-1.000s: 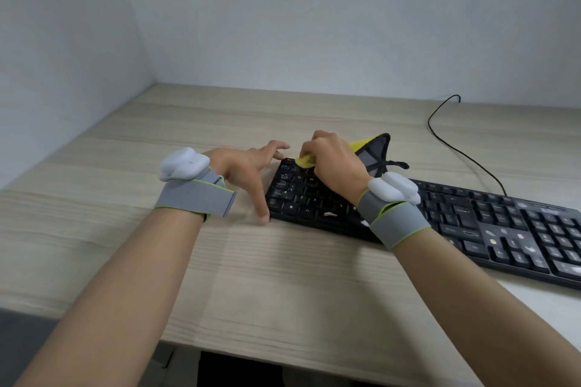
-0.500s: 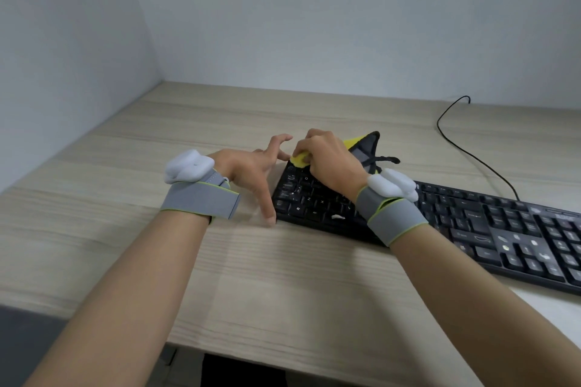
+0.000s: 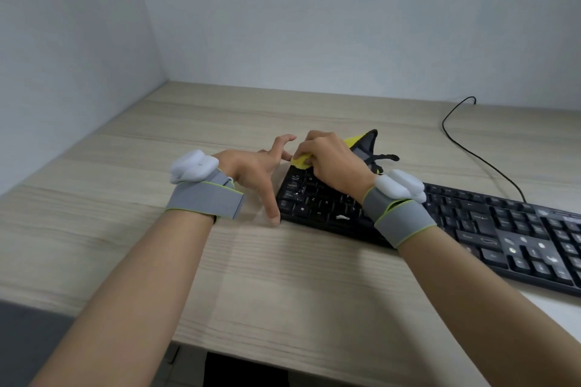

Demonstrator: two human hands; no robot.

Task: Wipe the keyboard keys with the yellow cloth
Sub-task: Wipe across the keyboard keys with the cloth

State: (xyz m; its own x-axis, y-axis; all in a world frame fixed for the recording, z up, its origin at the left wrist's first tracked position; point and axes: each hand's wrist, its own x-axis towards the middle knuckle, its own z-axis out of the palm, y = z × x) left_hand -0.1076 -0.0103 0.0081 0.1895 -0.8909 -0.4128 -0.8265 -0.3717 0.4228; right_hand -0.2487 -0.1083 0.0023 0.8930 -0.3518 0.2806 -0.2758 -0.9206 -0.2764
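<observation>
While the right hand (image 3: 333,163) grips the yellow cloth (image 3: 300,161) on the black keyboard's (image 3: 471,223) far-left keys, the spread left hand (image 3: 257,174) braces its end; short, light strokes rightward should suit.

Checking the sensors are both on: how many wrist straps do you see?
2: one strap on the left wrist beside the keyboard, one strap on the right wrist above its keys.

We note bare forearms — grey green-edged left wrist strap (image 3: 206,202) and right wrist strap (image 3: 398,217), each carrying a white pod.
</observation>
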